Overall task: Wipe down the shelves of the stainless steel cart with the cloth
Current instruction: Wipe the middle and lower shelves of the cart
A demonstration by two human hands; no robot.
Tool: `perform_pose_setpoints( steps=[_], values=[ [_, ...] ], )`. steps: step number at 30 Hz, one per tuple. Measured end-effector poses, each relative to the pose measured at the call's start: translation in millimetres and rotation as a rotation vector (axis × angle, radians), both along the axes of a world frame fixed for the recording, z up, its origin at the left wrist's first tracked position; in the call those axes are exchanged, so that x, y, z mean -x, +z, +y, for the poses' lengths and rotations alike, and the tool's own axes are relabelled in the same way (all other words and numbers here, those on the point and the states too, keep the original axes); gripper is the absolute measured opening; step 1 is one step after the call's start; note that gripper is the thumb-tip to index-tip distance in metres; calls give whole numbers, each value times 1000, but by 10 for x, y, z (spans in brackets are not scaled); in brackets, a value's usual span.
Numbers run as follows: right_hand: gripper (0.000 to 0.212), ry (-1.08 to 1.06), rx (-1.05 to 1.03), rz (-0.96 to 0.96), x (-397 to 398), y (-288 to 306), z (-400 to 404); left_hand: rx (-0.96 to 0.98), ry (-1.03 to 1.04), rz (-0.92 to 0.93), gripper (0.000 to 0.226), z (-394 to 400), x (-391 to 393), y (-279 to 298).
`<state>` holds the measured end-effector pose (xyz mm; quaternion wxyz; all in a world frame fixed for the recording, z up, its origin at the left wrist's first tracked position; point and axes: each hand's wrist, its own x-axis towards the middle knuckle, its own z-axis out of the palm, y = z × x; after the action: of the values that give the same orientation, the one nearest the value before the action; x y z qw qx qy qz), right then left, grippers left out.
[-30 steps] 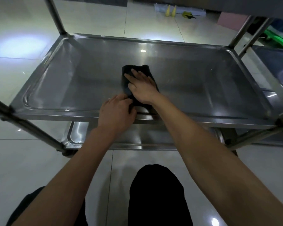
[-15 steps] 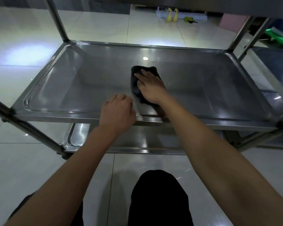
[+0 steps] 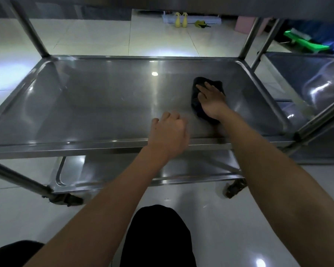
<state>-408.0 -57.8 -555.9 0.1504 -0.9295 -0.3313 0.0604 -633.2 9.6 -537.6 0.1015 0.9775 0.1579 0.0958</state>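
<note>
A dark cloth lies on the middle shelf of the stainless steel cart, right of centre. My right hand presses flat on the cloth with fingers straight, covering most of it. My left hand rests near the shelf's front rim with fingers loosely curled, holding nothing. A lower shelf shows beneath the front rim.
Upright steel posts stand at the shelf corners, and the top shelf's underside spans the upper edge. A second steel cart stands close on the right. Yellow bottles and a green object sit on the tiled floor behind.
My right hand has slid the cloth from the shelf's centre toward the right. My left hand came off the cloth and stays near the front rim.
</note>
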Motion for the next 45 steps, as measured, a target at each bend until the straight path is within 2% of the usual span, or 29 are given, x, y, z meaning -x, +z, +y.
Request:
perform_pose_setpoints(
  steps=[4, 9, 16, 24, 32, 36, 45],
  values=[
    [49, -85, 3, -21, -248, -16, -529, -5, -41, 38, 36, -268, -193, -53],
    [49, -208, 22, -54, -565, -15, -1046, 5, -14, 82, 57, -442, -280, -74],
    [50, -240, 32, -37, -735, 41, -1227, 9, -65, 115, 64, -390, -274, -100],
    [49, -177, 17, -47, -294, 97, -1722, 3, -58, 105, 62, -393, -321, -110],
    [49, -272, 10, -83, 228, 17, -2006, -8, -67, 93, 58, -384, -339, -98],
    [49, -335, -28, -80, 520, 7, -1894, -7, -81, 78, 56, -366, -337, -117],
    [49, -308, -102, -95, 1121, -50, -1392, 13, -173, 123, 57, -206, -256, -39]
  ],
)
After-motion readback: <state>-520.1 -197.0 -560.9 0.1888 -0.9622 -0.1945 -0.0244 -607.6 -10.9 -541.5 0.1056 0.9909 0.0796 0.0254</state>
